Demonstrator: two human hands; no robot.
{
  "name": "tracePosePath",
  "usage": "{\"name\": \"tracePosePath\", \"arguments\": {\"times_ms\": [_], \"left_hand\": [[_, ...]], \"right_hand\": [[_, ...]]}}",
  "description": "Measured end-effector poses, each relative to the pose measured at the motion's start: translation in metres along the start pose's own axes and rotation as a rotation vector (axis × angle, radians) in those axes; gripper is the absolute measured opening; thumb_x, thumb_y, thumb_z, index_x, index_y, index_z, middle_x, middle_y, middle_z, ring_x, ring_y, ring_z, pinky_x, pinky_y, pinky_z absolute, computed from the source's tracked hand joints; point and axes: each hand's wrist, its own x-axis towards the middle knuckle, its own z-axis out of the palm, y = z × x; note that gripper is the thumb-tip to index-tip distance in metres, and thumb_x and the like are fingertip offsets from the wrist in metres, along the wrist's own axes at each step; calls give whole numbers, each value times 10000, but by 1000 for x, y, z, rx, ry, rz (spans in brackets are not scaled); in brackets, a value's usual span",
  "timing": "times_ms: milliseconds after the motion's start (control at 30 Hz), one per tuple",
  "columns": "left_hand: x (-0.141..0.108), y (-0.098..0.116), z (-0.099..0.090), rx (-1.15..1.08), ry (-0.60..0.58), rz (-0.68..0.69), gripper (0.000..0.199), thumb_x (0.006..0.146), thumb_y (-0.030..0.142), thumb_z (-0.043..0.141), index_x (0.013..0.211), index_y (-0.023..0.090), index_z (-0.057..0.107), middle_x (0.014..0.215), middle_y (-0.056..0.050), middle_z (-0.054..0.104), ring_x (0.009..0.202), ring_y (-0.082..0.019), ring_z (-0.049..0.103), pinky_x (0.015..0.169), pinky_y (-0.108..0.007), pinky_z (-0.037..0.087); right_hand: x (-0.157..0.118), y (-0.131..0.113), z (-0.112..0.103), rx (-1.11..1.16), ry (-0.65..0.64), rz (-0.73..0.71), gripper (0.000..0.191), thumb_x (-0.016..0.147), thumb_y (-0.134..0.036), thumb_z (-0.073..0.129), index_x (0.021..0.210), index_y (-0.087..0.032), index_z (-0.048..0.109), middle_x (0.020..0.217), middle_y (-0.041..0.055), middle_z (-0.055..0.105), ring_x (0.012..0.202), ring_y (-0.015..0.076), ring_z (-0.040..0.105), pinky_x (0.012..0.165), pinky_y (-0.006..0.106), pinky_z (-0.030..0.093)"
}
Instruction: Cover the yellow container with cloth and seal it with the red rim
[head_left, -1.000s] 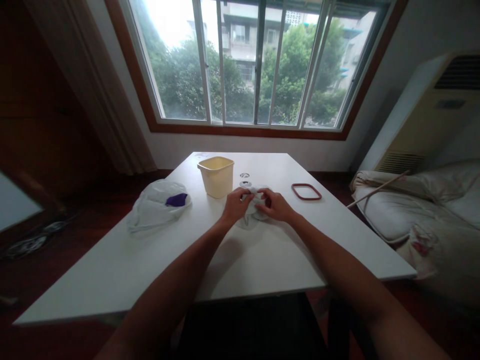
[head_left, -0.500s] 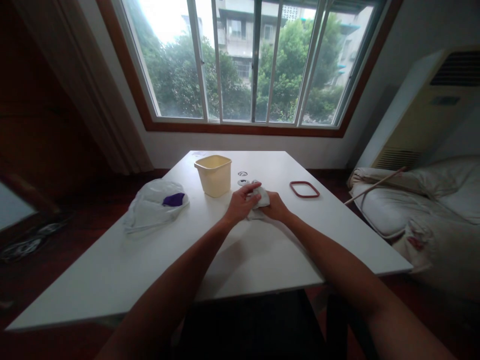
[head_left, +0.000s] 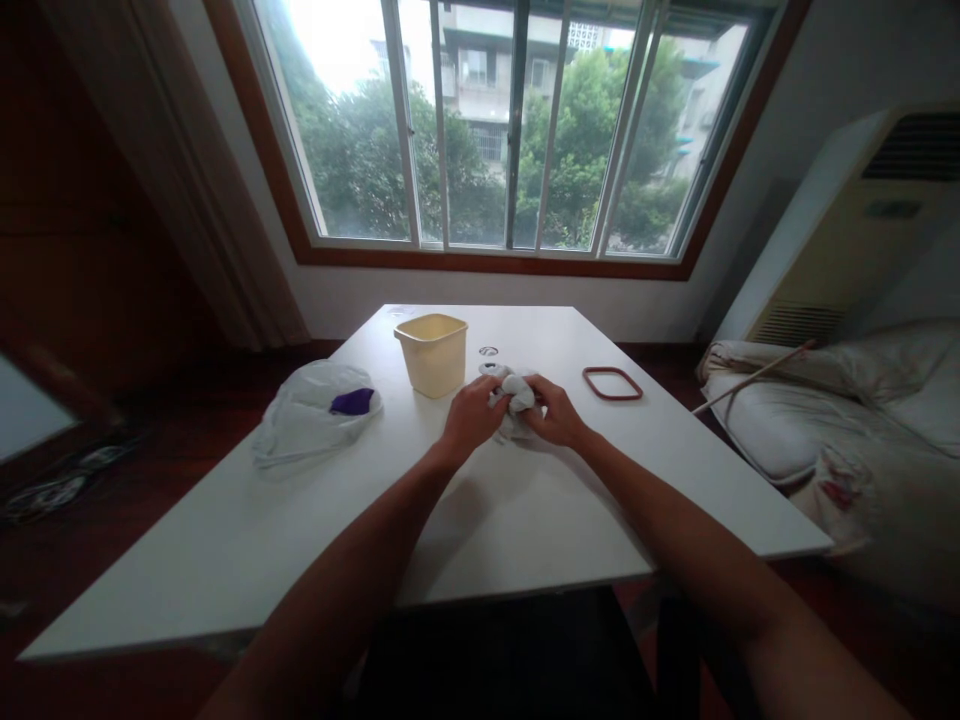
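Note:
Between my hands, over the middle of the white table [head_left: 337,540], is a bunched white cloth [head_left: 517,393]; its exact kind does not show. My left hand [head_left: 474,412] grips its left side with curled fingers. From the right, my right hand [head_left: 556,412] pinches it between thumb and fingers. A pale yellow square bin [head_left: 433,360] stands upright beyond my left hand. Farther left lies a translucent white plastic bag [head_left: 300,415] with a purple piece [head_left: 352,402] at its right side. A reddish-brown rounded frame [head_left: 613,383] rests flat to the right of my right hand.
Small round dark-and-white marks [head_left: 488,351] show on the tabletop behind the cloth. Past the table's right edge is a covered sofa [head_left: 780,420] with a thin stick [head_left: 750,378] across it. A floor-standing air conditioner [head_left: 832,240] is by the wall, and a window [head_left: 480,150] lies ahead.
My hands have moved slightly apart and turned, so the white cloth now bulges up between the fingertips. My view has shifted slightly; the bin, bag and frame stay in place.

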Motion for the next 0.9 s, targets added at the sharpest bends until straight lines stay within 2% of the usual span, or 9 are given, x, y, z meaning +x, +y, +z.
{"name": "tracePosePath", "arguments": {"times_ms": [100, 300, 367, 433, 567, 667, 733, 800, 900], "left_hand": [[1, -3, 0, -5, 39, -21, 61, 833, 215, 627, 858, 183, 673, 823, -31, 683, 730, -154, 600, 687, -263, 447], [-1, -3, 5, -65, 41, 49, 60, 801, 183, 644, 743, 172, 654, 706, -4, 648, 659, -128, 564, 650, -245, 432], [-2, -2, 5, -105, 39, 111, 66, 832, 199, 631, 788, 170, 671, 727, -9, 654, 684, -129, 574, 675, -247, 453], [-3, 0, 5, -161, 47, 157, 135, 882, 226, 594, 954, 169, 693, 799, -21, 675, 706, -128, 584, 685, -248, 476], [-5, 4, 6, -232, 16, 205, 361, 943, 234, 519, 1294, 186, 581, 1050, -67, 688, 793, -125, 624, 713, -251, 527], [-5, 2, 7, -150, 3, 225, 359, 940, 234, 529, 1295, 213, 576, 1223, -82, 646, 890, -142, 641, 848, -312, 546], [-2, -2, 5, -64, 44, 226, 331, 932, 232, 540, 1258, 220, 596, 1247, -78, 639, 972, -169, 638, 934, -359, 531], [1, -7, 0, 6, 105, 195, 313, 923, 229, 547, 1229, 218, 612, 1237, -75, 642, 1028, -191, 630, 947, -370, 531], [8, -17, -12, 89, 182, 89, 330, 915, 242, 547, 1238, 213, 606, 1264, -77, 625, 948, -182, 651, 821, -322, 569]], "right_hand": [[1, -6, -1, 44, -24, 14, 371, 862, -338, 629, 1201, -198, 572, 1054, 56, 642, 863, 174, 570, 756, 288, 473], [4, -9, -4, -45, 28, 96, 233, 863, -394, 644, 953, -180, 639, 832, 7, 639, 709, 135, 522, 658, 262, 429], [5, -8, -6, -49, 39, 118, 222, 832, -385, 676, 907, -179, 642, 791, -5, 634, 673, 125, 510, 616, 251, 410], [7, -6, -11, -24, 80, 142, 204, 815, -364, 683, 899, -182, 646, 786, -6, 644, 671, 126, 527, 597, 245, 412], [14, 10, -32, -2, 312, 191, 181, 802, -324, 662, 914, -184, 636, 824, 5, 658, 704, 141, 575, 632, 257, 467], [15, 32, -61, -127, 563, 207, 190, 793, -305, 633, 936, -182, 621, 883, 23, 656, 736, 155, 584, 666, 282, 494], [12, 48, -82, -281, 713, 175, 186, 772, -248, 601, 944, -182, 627, 907, 31, 638, 801, 175, 588, 726, 310, 501], [8, 62, -99, -428, 766, 135, 192, 722, -173, 565, 902, -187, 630, 912, 34, 619, 874, 197, 583, 814, 350, 497], [-1, 78, -117, -573, 759, 115, 246, 664, -106, 490, 845, -194, 630, 908, 44, 589, 941, 218, 566, 898, 394, 477]]}}
